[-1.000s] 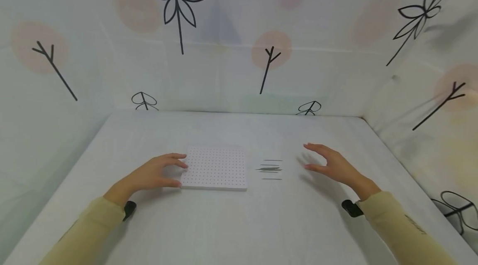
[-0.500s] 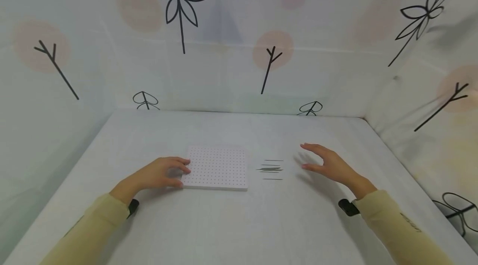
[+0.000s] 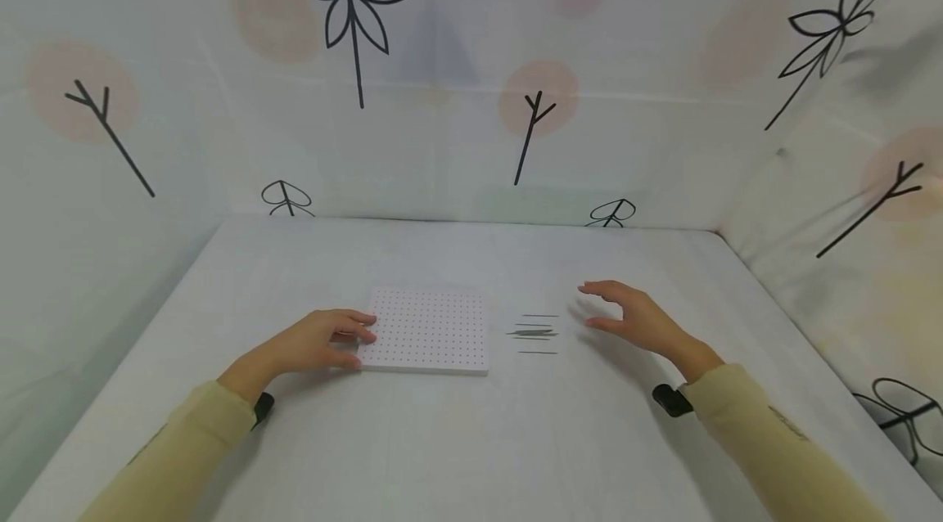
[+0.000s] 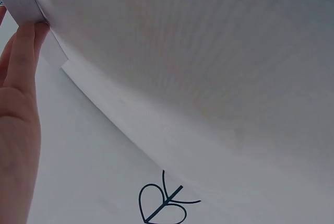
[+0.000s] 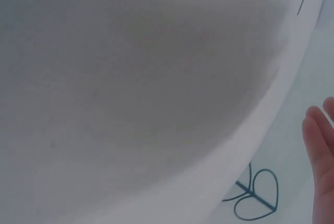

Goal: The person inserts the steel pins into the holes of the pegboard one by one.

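Observation:
A flat white pegboard (image 3: 423, 331) with a grid of small holes lies on the white table. My left hand (image 3: 317, 339) rests at its left side, fingertips over the edge and thumb by the near left corner. The left wrist view has the left hand's fingers (image 4: 22, 51) right at the board's edge. To the board's right lie several thin dark sticks (image 3: 534, 333), some bunched together, others apart. Right of them my right hand (image 3: 633, 317) hovers over the table, thumb and fingers spread apart with nothing between them. In the right wrist view, fingers (image 5: 319, 140) of this hand show at the edge.
White cloth walls with printed flowers and twigs enclose the table (image 3: 457, 440) at the back and sides. Each wrist carries a dark device, such as the right wrist's black device (image 3: 672, 400).
My left hand has moved slightly right, onto the board's left edge. The right hand has drifted left toward the thin sticks. The board and sticks stay put.

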`<action>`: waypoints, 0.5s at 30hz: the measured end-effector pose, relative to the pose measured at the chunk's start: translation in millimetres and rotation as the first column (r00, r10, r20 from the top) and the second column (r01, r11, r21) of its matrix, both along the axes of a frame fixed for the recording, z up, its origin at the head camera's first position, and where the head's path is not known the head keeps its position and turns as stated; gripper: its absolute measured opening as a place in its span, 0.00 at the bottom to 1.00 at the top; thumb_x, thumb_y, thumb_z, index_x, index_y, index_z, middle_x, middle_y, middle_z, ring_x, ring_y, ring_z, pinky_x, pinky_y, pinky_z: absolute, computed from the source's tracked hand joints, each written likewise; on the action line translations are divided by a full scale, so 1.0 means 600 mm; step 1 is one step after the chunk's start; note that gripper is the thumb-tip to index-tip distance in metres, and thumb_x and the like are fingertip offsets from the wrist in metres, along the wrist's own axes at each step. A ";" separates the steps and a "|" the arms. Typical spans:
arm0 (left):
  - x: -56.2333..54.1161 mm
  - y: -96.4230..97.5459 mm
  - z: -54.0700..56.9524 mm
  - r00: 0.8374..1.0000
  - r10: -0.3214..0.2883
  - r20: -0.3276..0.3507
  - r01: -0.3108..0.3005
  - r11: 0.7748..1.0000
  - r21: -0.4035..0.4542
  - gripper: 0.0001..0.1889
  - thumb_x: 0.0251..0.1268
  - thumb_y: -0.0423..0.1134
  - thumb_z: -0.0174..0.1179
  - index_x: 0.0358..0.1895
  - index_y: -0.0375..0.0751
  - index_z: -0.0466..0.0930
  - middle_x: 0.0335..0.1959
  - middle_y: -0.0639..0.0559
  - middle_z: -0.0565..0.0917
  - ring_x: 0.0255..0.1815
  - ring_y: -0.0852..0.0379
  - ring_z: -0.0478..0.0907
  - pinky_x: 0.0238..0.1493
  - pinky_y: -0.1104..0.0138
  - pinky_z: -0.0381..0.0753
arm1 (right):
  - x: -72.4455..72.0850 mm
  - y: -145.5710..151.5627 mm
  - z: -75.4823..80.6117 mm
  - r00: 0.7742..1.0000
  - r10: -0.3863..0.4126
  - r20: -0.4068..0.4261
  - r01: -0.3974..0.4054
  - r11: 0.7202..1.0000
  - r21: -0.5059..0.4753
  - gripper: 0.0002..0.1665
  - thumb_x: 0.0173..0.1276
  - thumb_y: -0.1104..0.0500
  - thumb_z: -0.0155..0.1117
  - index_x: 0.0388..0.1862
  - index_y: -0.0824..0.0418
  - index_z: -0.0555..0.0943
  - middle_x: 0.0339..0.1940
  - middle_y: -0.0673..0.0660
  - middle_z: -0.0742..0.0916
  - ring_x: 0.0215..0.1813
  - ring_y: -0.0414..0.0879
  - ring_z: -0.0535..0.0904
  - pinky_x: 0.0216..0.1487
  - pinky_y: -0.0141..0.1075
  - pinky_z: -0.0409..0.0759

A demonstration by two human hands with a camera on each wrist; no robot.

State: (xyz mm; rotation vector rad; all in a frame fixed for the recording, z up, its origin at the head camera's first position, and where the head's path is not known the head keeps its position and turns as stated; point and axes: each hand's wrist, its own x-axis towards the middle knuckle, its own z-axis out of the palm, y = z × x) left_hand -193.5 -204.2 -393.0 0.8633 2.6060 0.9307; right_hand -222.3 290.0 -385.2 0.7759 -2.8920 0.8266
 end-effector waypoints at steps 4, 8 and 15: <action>0.001 0.000 0.001 1.000 0.010 -0.002 -0.010 1.000 -0.011 0.18 0.51 0.40 0.70 0.48 0.44 0.83 0.61 0.45 0.73 0.59 0.47 0.71 0.58 0.56 0.72 | -0.009 -0.008 -0.002 0.998 0.043 -0.046 -0.044 0.999 -0.018 0.28 0.55 0.65 0.71 0.56 0.66 0.76 0.53 0.61 0.80 0.53 0.58 0.76 0.54 0.51 0.75; 0.000 -0.002 -0.001 1.000 0.010 -0.009 -0.010 1.000 -0.015 0.18 0.51 0.41 0.70 0.49 0.45 0.83 0.61 0.46 0.73 0.59 0.47 0.71 0.58 0.55 0.72 | -0.019 -0.017 -0.003 0.996 0.068 -0.053 -0.070 0.997 -0.034 0.25 0.54 0.67 0.71 0.53 0.67 0.77 0.50 0.62 0.82 0.50 0.57 0.77 0.52 0.50 0.76; -0.002 -0.003 -0.006 1.000 0.007 -0.015 -0.007 1.000 -0.012 0.20 0.51 0.42 0.70 0.50 0.45 0.83 0.61 0.48 0.73 0.61 0.46 0.69 0.60 0.53 0.70 | -0.029 -0.033 -0.003 0.997 0.076 0.001 -0.076 0.996 -0.047 0.21 0.55 0.66 0.71 0.49 0.66 0.80 0.46 0.60 0.83 0.49 0.56 0.78 0.52 0.49 0.77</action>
